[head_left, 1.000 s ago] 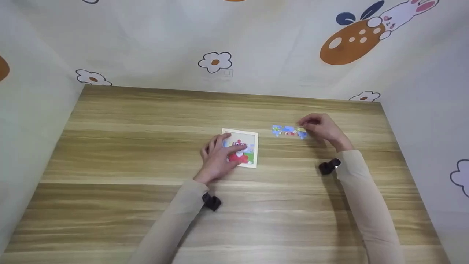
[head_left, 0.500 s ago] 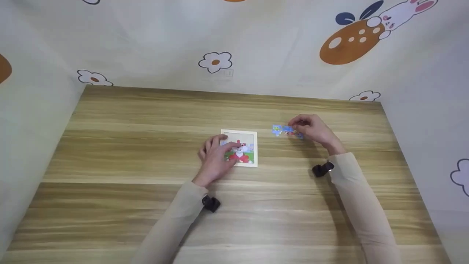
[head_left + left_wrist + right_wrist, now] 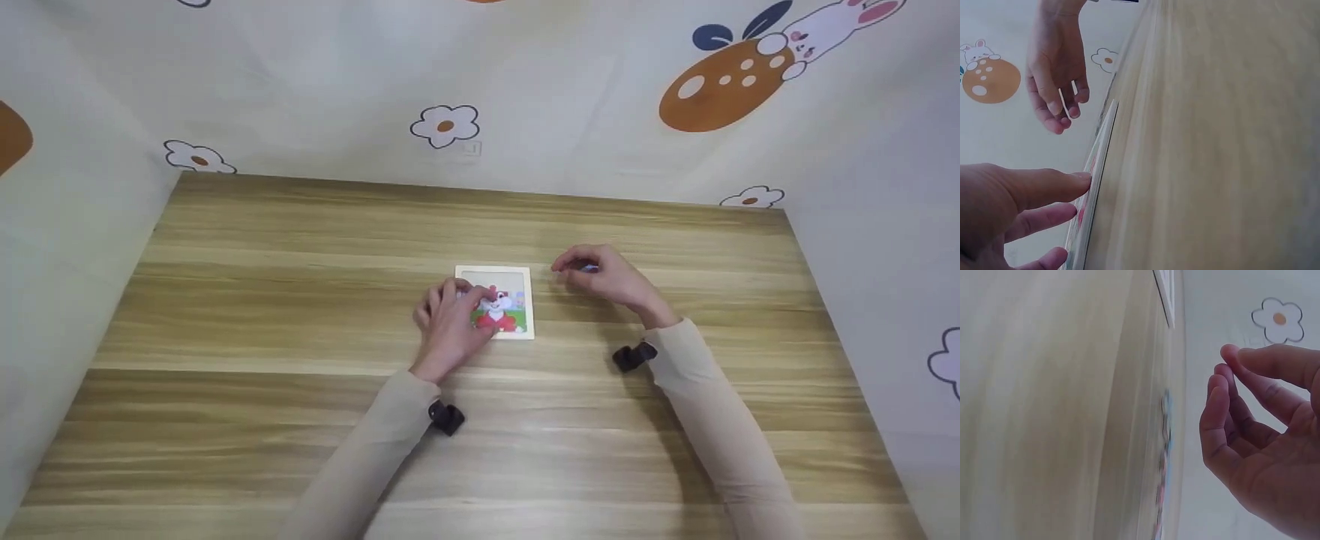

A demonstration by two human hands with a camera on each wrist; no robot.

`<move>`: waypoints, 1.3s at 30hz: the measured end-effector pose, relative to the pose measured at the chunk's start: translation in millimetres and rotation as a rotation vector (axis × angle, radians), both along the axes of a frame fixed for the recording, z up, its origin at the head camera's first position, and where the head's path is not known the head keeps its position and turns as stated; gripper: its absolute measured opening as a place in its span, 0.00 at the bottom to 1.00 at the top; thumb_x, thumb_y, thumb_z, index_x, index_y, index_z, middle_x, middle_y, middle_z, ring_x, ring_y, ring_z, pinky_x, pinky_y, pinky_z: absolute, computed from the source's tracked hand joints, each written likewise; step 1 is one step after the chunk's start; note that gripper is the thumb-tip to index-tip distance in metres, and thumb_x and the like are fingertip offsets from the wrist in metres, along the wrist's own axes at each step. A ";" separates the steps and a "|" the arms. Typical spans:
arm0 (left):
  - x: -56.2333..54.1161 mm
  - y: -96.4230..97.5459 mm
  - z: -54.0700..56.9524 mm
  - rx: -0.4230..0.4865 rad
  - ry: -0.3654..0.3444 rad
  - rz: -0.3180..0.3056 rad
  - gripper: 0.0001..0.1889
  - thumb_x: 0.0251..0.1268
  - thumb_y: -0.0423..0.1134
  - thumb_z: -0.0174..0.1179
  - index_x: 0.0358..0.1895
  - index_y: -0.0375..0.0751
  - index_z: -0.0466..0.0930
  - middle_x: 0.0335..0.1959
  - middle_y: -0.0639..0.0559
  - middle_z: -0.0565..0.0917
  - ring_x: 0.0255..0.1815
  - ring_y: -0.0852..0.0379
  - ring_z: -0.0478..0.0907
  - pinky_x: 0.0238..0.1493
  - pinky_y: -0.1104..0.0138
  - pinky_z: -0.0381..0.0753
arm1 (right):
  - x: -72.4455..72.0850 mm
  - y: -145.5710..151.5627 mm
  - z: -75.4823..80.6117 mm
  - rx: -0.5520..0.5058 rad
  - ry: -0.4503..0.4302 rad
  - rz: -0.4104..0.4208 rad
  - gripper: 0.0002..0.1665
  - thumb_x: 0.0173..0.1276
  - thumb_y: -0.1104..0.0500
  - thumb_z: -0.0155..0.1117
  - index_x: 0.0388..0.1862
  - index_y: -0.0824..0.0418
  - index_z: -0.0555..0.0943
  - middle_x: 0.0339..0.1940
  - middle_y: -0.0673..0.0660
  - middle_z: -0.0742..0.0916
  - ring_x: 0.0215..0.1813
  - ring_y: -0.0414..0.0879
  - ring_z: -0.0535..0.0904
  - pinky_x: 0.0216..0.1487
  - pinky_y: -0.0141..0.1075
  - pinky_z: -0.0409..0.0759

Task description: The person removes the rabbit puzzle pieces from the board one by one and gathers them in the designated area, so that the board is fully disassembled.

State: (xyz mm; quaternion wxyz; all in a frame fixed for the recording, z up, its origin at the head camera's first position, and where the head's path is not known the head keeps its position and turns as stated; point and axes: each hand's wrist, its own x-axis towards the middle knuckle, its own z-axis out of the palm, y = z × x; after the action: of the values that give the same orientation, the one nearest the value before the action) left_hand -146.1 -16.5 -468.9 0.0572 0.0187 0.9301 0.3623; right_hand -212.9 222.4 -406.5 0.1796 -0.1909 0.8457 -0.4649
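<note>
A small jigsaw puzzle in a pale frame (image 3: 529,304) lies flat on the table. Its lower part shows a red and white cartoon animal (image 3: 496,319); the upper strip is bare grey board. My left hand (image 3: 453,328) rests across the puzzle's left side, with thumb and fingers touching it and fairly straight in the left wrist view. To the right, my right hand (image 3: 609,279) hovers above the table, fingers loosely bent, with nothing seen between them. Loose puzzle pieces (image 3: 1163,484) lie in a row beneath it; in the head view the hand hides nearly all of them.
The wood-grain table (image 3: 262,420) meets a pale patterned wall covering (image 3: 337,90) at the back and both sides. A black wrist camera sits on each cuff, the left one (image 3: 447,417) low over the table.
My right hand has moved left across the row of loose pieces, covering them from the head view. My left hand has stayed on the puzzle with hardly any shift.
</note>
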 end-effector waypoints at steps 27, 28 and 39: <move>-9.9 -2.5 -4.1 0.062 -0.012 0.015 0.16 0.49 0.40 0.73 0.43 0.54 0.83 0.59 0.55 0.69 0.61 0.44 0.56 0.56 0.46 0.48 | 8.6 -46.6 -40.9 0.183 0.107 0.096 0.19 0.53 0.74 0.68 0.45 0.69 0.77 0.36 0.60 0.79 0.37 0.50 0.74 0.40 0.38 0.73; -9.9 -2.4 -4.1 0.062 -0.010 0.017 0.15 0.48 0.40 0.73 0.42 0.55 0.83 0.59 0.55 0.69 0.60 0.44 0.56 0.55 0.46 0.48 | 8.7 -47.2 -41.0 0.183 0.111 0.097 0.19 0.53 0.75 0.68 0.45 0.69 0.77 0.36 0.60 0.78 0.37 0.50 0.74 0.40 0.38 0.73; -10.9 -2.1 -5.5 0.074 -0.012 0.019 0.15 0.47 0.39 0.73 0.40 0.54 0.82 0.58 0.53 0.69 0.62 0.42 0.55 0.56 0.44 0.47 | 9.5 -48.6 -44.7 0.135 0.107 0.094 0.21 0.50 0.78 0.65 0.43 0.66 0.73 0.34 0.58 0.77 0.36 0.48 0.71 0.39 0.38 0.70</move>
State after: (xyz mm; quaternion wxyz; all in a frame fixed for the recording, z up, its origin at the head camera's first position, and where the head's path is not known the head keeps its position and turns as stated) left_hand -157.0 -18.7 -474.4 0.0588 0.0100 0.9158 0.3973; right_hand -203.4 173.7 -451.2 0.1684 -0.2425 0.8735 -0.3870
